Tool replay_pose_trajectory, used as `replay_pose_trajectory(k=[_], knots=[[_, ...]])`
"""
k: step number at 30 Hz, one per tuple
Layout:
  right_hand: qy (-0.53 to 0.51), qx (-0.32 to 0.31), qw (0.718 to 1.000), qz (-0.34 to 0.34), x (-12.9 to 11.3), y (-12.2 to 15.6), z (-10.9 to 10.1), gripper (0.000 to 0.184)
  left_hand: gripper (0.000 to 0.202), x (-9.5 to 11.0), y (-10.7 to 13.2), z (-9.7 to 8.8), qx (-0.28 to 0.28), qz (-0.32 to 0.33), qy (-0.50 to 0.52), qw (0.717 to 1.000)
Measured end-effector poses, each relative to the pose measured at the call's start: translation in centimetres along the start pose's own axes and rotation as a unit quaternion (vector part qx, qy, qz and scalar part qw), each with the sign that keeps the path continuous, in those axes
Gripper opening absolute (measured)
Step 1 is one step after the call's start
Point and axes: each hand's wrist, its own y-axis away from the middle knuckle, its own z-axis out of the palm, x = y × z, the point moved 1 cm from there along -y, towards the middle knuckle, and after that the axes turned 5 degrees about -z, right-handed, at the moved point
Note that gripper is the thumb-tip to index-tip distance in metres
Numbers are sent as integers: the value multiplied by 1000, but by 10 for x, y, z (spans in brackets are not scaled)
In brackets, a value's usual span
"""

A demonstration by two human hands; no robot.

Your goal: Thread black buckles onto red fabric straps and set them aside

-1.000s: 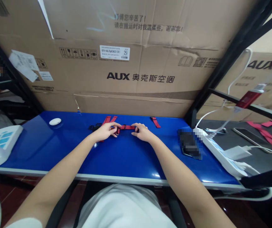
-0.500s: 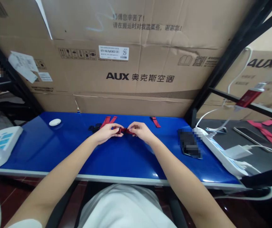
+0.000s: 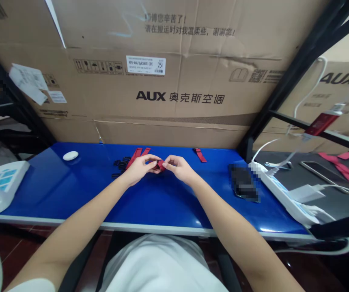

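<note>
My left hand pinches a short red strap with a dark buckle part, held just above the blue table. From the other side, the fingers of my right hand close on the same strap. Fingers hide most of the buckle. Behind my left hand lie several red straps beside a small pile of black plastic buckles. Farther right, a single red strap with a black buckle at its end rests near the back edge.
A large cardboard box stands along the table's back. A white round object sits at left, near a white power strip. On the right are a dark blurred object and another power strip with cables. Black metal posts flank both sides.
The strap between my hands was stretched flat and is now bunched or folded upward. My right hand has tilted slightly, and both hands remain close together.
</note>
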Motion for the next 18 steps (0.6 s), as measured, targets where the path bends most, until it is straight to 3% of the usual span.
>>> replay_pose_trajectory(k=[6, 14, 18], knots=[[-33, -7, 999, -3, -3, 2, 0, 26, 42, 0, 0, -2, 5, -7, 10, 1000], [-101, -104, 989, 27, -12, 6, -1, 24, 50, -2, 3, 2, -30, -50, -27, 998], [-114, -82, 989, 43, -7, 4, -3, 19, 50, -3, 4, 1, -71, -44, -18, 996]])
